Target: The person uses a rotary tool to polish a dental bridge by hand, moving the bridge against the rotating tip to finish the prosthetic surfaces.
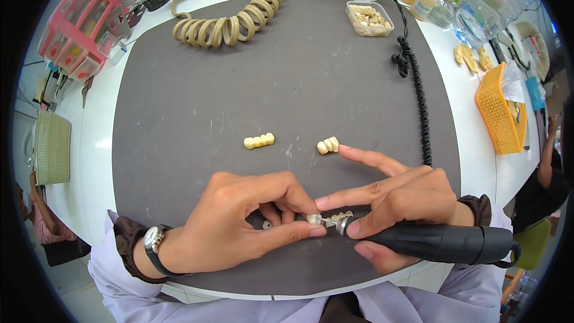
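Note:
Between thumb and forefinger, my left hand [251, 212] pinches a small whitish dental crown [314, 219]. My right hand [400, 197] grips a black rotary handpiece [442, 242], whose thin metal bit reaches the crown from the right. One outstretched right finger rests near the crown; another points up to a short cream tooth bridge [328, 145], at or almost touching it. Farther left on the mat lies a yellowish tooth bridge [259, 140]. Partly hidden behind the bit is another row of teeth [341, 216]. A small pale piece [266, 225] shows beneath my left fingers.
The grey mat [197, 96] covers the white table. At the back are a coiled beige hose [230, 29] and an open clear box of teeth [371, 21]. A black coiled cord [420, 101] runs down the right. Baskets, orange [490, 107] and green [54, 146], flank the mat.

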Action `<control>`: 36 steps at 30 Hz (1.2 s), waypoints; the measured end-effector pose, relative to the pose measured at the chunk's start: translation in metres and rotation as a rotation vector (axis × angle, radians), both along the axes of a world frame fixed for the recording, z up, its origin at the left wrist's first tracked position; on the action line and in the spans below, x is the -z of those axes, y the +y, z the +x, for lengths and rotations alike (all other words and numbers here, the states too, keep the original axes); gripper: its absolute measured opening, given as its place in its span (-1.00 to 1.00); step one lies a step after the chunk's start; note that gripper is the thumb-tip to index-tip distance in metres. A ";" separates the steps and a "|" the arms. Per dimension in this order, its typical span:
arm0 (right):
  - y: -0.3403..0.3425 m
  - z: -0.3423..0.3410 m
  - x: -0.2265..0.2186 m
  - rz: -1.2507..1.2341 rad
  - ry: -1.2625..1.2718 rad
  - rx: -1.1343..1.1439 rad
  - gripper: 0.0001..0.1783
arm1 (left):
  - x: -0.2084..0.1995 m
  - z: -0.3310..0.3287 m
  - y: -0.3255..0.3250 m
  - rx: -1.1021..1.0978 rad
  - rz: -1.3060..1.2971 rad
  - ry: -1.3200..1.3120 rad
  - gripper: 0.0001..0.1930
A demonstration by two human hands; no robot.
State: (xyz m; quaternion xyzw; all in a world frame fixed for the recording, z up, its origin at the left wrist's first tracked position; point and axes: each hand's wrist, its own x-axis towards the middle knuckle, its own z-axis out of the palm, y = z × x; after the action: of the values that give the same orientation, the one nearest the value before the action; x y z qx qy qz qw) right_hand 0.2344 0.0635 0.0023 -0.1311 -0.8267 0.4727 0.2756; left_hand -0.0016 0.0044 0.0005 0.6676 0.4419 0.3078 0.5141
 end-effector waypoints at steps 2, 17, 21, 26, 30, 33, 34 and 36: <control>0.001 0.000 0.000 -0.005 -0.004 -0.011 -0.86 | 0.000 0.000 0.000 -0.002 0.003 -0.001 -0.82; 0.000 0.001 0.000 -0.004 -0.007 -0.015 -0.84 | -0.001 0.000 0.001 -0.005 -0.003 0.008 -0.83; -0.001 0.001 0.000 -0.015 -0.012 -0.008 -0.84 | 0.000 0.001 0.001 -0.005 0.002 0.003 -0.82; -0.001 0.001 -0.001 -0.020 -0.018 -0.006 -0.83 | 0.001 0.000 0.001 -0.005 -0.004 -0.002 -0.82; 0.000 0.001 -0.001 -0.027 -0.015 -0.020 -0.84 | 0.000 0.000 0.001 0.001 -0.004 0.013 -0.82; 0.000 0.001 -0.001 -0.028 -0.018 -0.015 -0.84 | 0.001 0.001 0.000 0.000 0.000 0.003 -0.82; -0.001 0.001 -0.001 -0.027 -0.018 -0.014 -0.84 | 0.001 0.001 0.000 -0.002 -0.001 0.003 -0.82; -0.001 0.001 -0.001 -0.025 -0.017 -0.011 -0.84 | 0.001 0.000 0.000 0.000 -0.002 0.007 -0.82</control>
State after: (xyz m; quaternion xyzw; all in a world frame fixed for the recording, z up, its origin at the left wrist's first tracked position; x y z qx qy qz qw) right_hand 0.2351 0.0628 0.0037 -0.1343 -0.8238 0.4833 0.2643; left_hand -0.0013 0.0048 -0.0004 0.6681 0.4439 0.3053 0.5132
